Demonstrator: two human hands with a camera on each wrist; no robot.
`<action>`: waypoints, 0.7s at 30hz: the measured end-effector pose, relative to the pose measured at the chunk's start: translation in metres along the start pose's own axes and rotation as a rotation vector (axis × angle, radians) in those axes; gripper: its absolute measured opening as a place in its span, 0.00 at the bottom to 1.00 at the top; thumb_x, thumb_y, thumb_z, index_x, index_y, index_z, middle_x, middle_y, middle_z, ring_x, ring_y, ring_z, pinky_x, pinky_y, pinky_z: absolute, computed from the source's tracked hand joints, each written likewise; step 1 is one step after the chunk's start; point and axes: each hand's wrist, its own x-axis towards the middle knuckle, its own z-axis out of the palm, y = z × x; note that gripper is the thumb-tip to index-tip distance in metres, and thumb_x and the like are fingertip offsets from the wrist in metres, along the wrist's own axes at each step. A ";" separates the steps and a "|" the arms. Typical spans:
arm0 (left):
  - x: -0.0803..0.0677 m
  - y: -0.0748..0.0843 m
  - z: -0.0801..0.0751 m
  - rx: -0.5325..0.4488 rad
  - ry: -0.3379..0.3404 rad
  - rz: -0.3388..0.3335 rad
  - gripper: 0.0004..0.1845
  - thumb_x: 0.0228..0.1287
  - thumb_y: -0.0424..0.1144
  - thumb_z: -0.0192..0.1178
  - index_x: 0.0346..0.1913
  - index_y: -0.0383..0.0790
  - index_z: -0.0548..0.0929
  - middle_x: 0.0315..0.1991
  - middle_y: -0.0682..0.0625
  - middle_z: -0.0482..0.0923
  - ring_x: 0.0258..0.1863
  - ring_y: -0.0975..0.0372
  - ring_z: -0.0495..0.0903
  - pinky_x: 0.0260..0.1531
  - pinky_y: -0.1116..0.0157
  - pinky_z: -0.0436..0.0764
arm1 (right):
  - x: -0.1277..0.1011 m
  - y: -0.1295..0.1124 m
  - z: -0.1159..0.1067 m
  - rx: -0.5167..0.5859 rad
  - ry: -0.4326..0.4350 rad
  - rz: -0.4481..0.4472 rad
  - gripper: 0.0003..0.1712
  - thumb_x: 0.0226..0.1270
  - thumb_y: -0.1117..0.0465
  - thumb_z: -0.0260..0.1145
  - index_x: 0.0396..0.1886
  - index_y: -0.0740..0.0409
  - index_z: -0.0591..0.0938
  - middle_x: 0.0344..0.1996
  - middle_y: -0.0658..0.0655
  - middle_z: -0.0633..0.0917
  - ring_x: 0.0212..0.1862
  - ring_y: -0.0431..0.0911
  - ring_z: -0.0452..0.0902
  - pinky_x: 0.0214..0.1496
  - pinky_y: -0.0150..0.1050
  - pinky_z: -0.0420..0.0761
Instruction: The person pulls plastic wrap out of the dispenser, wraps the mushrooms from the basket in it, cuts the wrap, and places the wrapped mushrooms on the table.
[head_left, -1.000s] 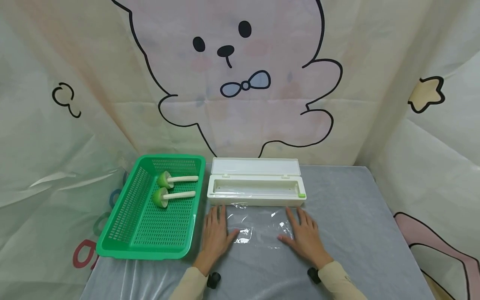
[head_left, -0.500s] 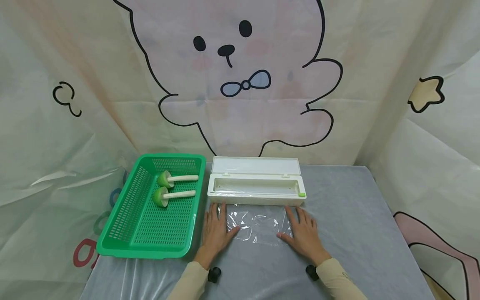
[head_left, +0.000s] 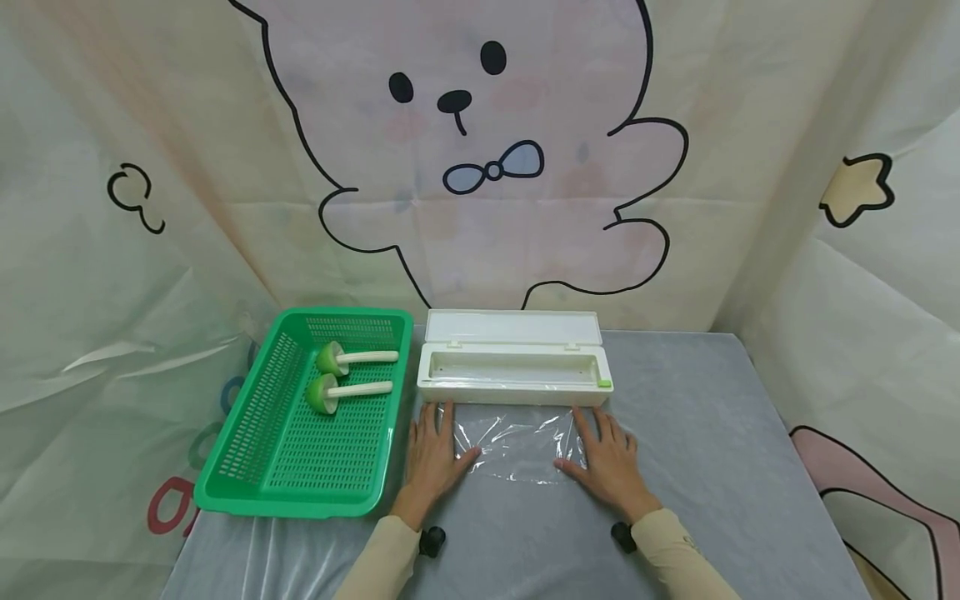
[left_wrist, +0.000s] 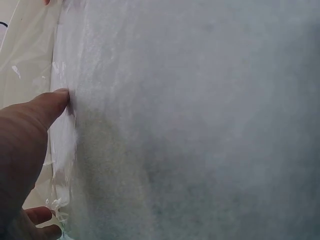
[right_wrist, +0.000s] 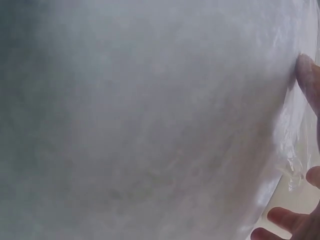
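A sheet of clear plastic wrap (head_left: 517,446) lies on the grey cloth in front of a long white wrap dispenser (head_left: 517,393), whose lid stands raised at the back. My left hand (head_left: 431,458) rests, fingers extended, on the sheet's left side. On its right side my right hand (head_left: 611,467) lies the same way, thumb pointing inward. Fingertips of both hands reach the dispenser's front edge. In the left wrist view the thumb (left_wrist: 52,102) presses near the film's edge; the right wrist view shows the right thumb (right_wrist: 307,80) at the film too.
A green plastic basket (head_left: 300,504) stands left of the dispenser, close beside my left hand. Two green-capped, white-stemmed mushroom-shaped things (head_left: 363,388) lie in it. A grey cloth (head_left: 690,433) covers the table, and a printed curtain (head_left: 555,242) hangs behind.
Both hands have slid slightly forward, and the plastic wrap and dispenser have shifted a little away from me. The film's creases look different. The basket stays put.
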 end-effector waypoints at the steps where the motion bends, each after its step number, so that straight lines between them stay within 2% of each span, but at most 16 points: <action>1: 0.000 0.000 0.000 -0.002 -0.008 -0.004 0.53 0.54 0.58 0.75 0.75 0.32 0.64 0.72 0.28 0.59 0.73 0.37 0.58 0.69 0.37 0.59 | 0.000 0.001 0.000 -0.002 -0.002 0.001 0.58 0.54 0.37 0.77 0.78 0.57 0.63 0.70 0.75 0.65 0.68 0.72 0.61 0.59 0.74 0.61; 6: 0.001 -0.001 0.000 -0.018 -0.028 -0.015 0.53 0.55 0.58 0.74 0.76 0.33 0.62 0.73 0.28 0.58 0.73 0.36 0.57 0.69 0.37 0.58 | 0.002 0.004 0.000 0.007 -0.047 0.017 0.59 0.57 0.35 0.75 0.80 0.54 0.60 0.72 0.74 0.63 0.70 0.72 0.59 0.60 0.75 0.59; 14: -0.001 -0.006 0.003 -0.011 -0.008 0.005 0.54 0.54 0.60 0.74 0.75 0.31 0.63 0.72 0.28 0.60 0.72 0.36 0.59 0.67 0.36 0.62 | -0.003 0.011 0.000 0.029 -0.106 0.017 0.58 0.59 0.32 0.71 0.81 0.52 0.58 0.75 0.73 0.59 0.73 0.70 0.55 0.63 0.75 0.53; 21: -0.003 -0.007 0.003 0.018 -0.053 -0.012 0.55 0.57 0.64 0.70 0.77 0.33 0.60 0.73 0.28 0.58 0.74 0.38 0.57 0.69 0.38 0.59 | -0.009 0.015 -0.003 0.039 -0.149 0.027 0.60 0.58 0.30 0.71 0.82 0.50 0.57 0.76 0.73 0.56 0.75 0.69 0.50 0.65 0.78 0.46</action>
